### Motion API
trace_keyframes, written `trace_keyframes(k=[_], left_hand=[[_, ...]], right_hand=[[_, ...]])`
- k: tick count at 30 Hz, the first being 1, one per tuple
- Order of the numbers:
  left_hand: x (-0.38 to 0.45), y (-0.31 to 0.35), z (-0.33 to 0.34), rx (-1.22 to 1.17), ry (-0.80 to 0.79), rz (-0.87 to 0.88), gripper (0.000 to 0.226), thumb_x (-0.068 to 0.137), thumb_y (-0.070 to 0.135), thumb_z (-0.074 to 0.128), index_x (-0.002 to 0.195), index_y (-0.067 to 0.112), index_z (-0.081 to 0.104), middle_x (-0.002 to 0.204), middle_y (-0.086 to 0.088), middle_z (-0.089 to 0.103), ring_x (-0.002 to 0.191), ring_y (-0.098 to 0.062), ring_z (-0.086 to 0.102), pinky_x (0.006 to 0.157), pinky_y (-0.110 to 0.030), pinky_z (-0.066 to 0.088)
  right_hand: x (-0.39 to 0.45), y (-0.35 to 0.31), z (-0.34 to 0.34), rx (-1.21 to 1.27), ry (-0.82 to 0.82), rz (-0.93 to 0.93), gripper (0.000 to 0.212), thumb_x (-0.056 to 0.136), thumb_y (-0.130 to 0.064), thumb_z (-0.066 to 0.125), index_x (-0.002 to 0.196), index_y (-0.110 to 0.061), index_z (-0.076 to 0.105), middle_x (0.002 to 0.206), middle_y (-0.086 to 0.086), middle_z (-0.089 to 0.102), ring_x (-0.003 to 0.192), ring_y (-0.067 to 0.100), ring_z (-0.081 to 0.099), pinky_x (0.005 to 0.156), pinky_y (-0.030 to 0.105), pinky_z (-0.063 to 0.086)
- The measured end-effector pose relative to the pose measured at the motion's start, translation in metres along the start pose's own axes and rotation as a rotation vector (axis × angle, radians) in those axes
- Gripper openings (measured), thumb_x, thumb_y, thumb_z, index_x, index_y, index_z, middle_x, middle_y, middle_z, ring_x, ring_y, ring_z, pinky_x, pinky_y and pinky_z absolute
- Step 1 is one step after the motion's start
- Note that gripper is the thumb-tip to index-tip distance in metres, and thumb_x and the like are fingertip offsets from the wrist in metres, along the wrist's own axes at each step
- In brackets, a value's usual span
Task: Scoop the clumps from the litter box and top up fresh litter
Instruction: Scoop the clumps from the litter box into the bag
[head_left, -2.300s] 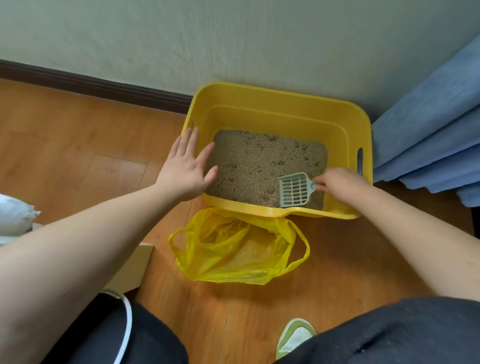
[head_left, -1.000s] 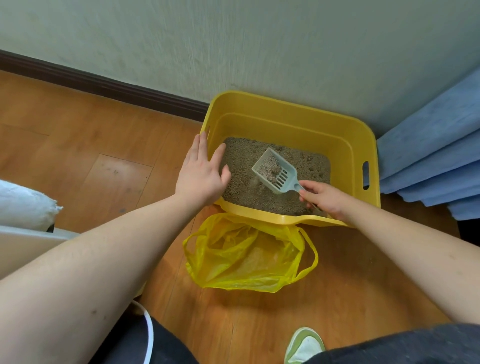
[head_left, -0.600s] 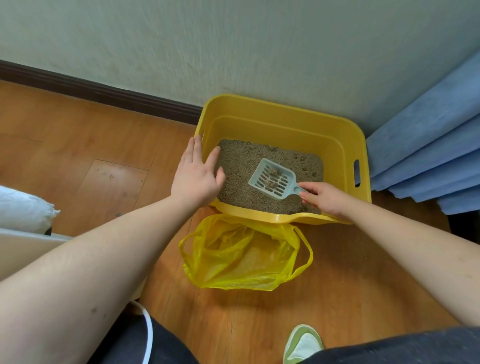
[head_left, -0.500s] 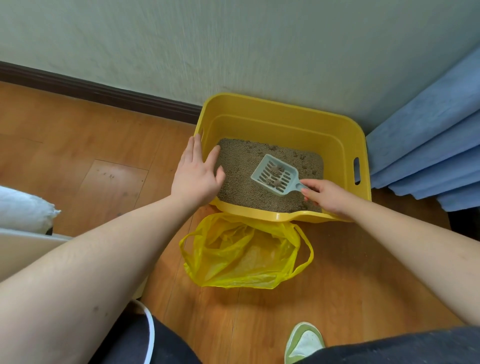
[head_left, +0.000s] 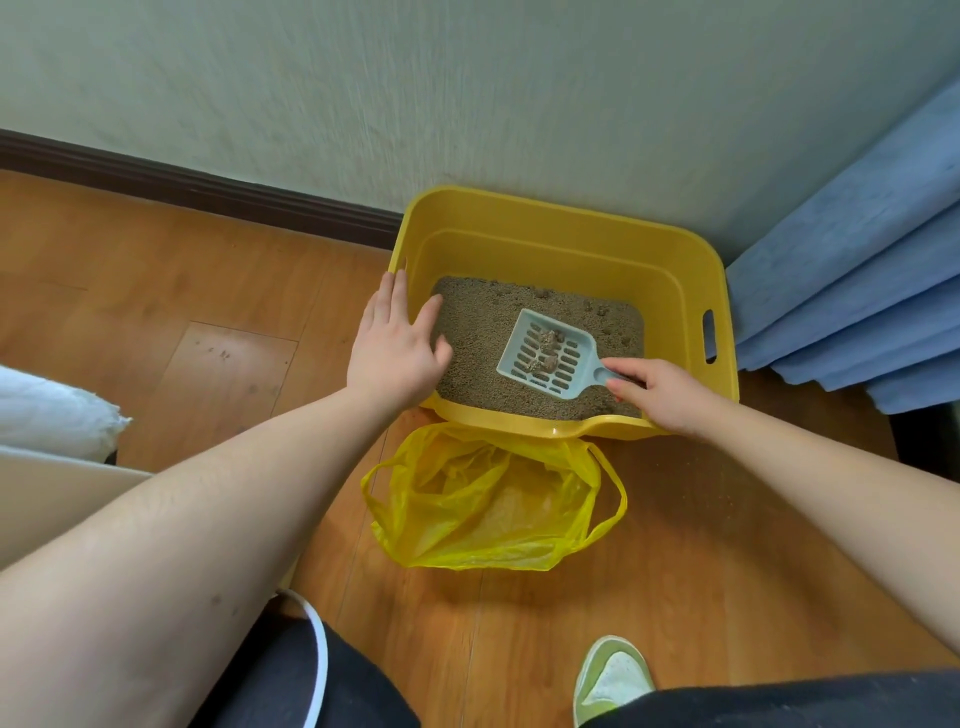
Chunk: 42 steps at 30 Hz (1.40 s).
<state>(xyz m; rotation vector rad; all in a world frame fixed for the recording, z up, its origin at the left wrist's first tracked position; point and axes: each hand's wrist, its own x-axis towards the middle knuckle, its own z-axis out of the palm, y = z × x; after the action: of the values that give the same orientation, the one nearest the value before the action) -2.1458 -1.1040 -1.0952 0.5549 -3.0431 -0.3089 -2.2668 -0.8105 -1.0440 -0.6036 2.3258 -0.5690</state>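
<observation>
Litter box (head_left: 691, 291): yellow plastic tub on the wooden floor (head_left: 156, 291), its back against the wall (head_left: 467, 78); a slot handle shows in its right side.
Litter (head_left: 483, 322): brownish grains cover the bottom of the box; a few darker lumps lie near the back wall of the box.
Scoop (head_left: 545, 353): pale blue, slotted, held over the litter inside the box, slightly right of the middle; its handle points to the box's front right corner.
Clumps (head_left: 548, 349): several small grey-brown lumps lie in the scoop's tray.
Right hand (head_left: 660, 392): at the box's front right corner, fingers and thumb pinching the scoop's handle.
Left hand (head_left: 397, 345): fingers spread, lying flat over the box's left rim, thumb reaching in over the litter.
Bag (head_left: 493, 499): yellow plastic, mouth open, on the floor just in front of the box; whether anything is in it I cannot tell.
Curtain (head_left: 857, 260): blue folds, right of the box.
Shoe (head_left: 613, 675): green and white, on the floor well in front of the box.
</observation>
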Motion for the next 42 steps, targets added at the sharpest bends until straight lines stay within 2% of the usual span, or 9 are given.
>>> trace_keyframes(k=[3,6,8,14,19,23,26,34,42], left_hand=[[-0.001,0.001,-0.002,-0.002,-0.011,-0.002,0.058,0.095,0.045,0.035,0.149,0.023,0.035,0.162,-0.021,0.008,0.151,-0.033,0.002,0.121,-0.046,0.008],[-0.002,0.001,-0.003,-0.002,-0.021,-0.005,0.058,0.095,0.045,0.034,0.149,0.023,0.035,0.162,-0.021,0.006,0.151,-0.033,0.0,0.121,-0.046,0.008],[-0.001,0.001,-0.004,-0.01,-0.028,-0.002,0.058,0.095,0.045,0.033,0.149,0.024,0.035,0.162,-0.021,0.005,0.15,-0.034,-0.001,0.121,-0.046,0.007],[-0.001,0.001,-0.003,-0.005,-0.029,0.0,0.057,0.094,0.044,0.035,0.147,0.023,0.037,0.162,-0.021,0.003,0.15,-0.035,0.0,0.121,-0.047,0.009],[0.0,0.001,-0.005,-0.008,-0.034,0.006,0.054,0.093,0.042,0.039,0.144,0.022,0.041,0.162,-0.023,0.006,0.15,-0.036,0.001,0.121,-0.047,0.01],[-0.001,0.002,-0.006,-0.009,-0.032,0.017,0.054,0.094,0.042,0.039,0.144,0.021,0.042,0.161,-0.023,0.009,0.15,-0.036,0.002,0.121,-0.047,0.009],[-0.001,0.001,-0.008,-0.01,-0.04,0.017,0.054,0.095,0.043,0.037,0.144,0.022,0.041,0.161,-0.022,0.008,0.15,-0.035,0.0,0.121,-0.047,0.008],[-0.001,0.001,-0.008,-0.016,-0.039,0.015,0.053,0.094,0.042,0.038,0.142,0.021,0.043,0.161,-0.023,0.01,0.15,-0.035,0.001,0.121,-0.047,0.009],[-0.001,0.001,-0.007,0.005,-0.049,0.027,0.054,0.095,0.044,0.036,0.144,0.021,0.042,0.162,-0.016,0.014,0.151,-0.032,-0.001,0.121,-0.048,0.007]], right_hand=[[-0.011,-0.007,0.003,-0.039,-0.002,-0.07,0.04,0.099,-0.025,0.051,0.138,-0.023,0.049,0.115,-0.009,0.06,0.076,-0.011,0.049,0.063,0.004,0.036],[-0.023,-0.013,0.005,-0.066,-0.01,-0.139,0.04,0.097,-0.024,0.054,0.137,-0.021,0.052,0.123,-0.011,0.056,0.105,-0.002,0.05,0.086,0.014,0.035],[-0.029,-0.017,0.006,-0.075,0.003,-0.185,0.039,0.097,-0.022,0.054,0.136,-0.019,0.053,0.122,-0.011,0.055,0.112,0.002,0.048,0.089,0.016,0.034],[-0.04,-0.004,0.025,-0.486,0.15,-0.349,0.036,0.095,-0.028,0.054,0.129,-0.018,0.06,0.096,0.005,0.066,0.092,0.028,0.059,0.075,0.036,0.041],[-0.053,0.007,0.055,-0.75,0.329,-0.55,0.025,0.081,-0.017,0.074,0.106,-0.018,0.071,0.072,0.005,0.06,0.066,0.029,0.059,0.055,0.034,0.039],[-0.063,0.006,0.066,-0.922,0.343,-0.663,0.038,0.082,-0.01,0.041,0.104,-0.015,0.071,0.069,0.006,0.056,0.065,0.027,0.055,0.055,0.035,0.039],[-0.067,0.004,0.066,-0.984,0.358,-0.708,0.04,0.083,-0.005,0.037,0.104,-0.012,0.071,0.069,0.007,0.055,0.063,0.027,0.054,0.055,0.036,0.039],[-0.067,0.001,0.063,-0.942,0.406,-0.706,0.037,0.086,-0.007,0.039,0.105,-0.012,0.07,0.069,0.006,0.054,0.064,0.027,0.054,0.055,0.035,0.039],[-0.041,0.005,0.031,-0.598,0.304,-0.474,0.037,0.096,-0.038,0.046,0.119,-0.018,0.066,0.084,0.004,0.066,0.078,0.029,0.06,0.066,0.035,0.041]])
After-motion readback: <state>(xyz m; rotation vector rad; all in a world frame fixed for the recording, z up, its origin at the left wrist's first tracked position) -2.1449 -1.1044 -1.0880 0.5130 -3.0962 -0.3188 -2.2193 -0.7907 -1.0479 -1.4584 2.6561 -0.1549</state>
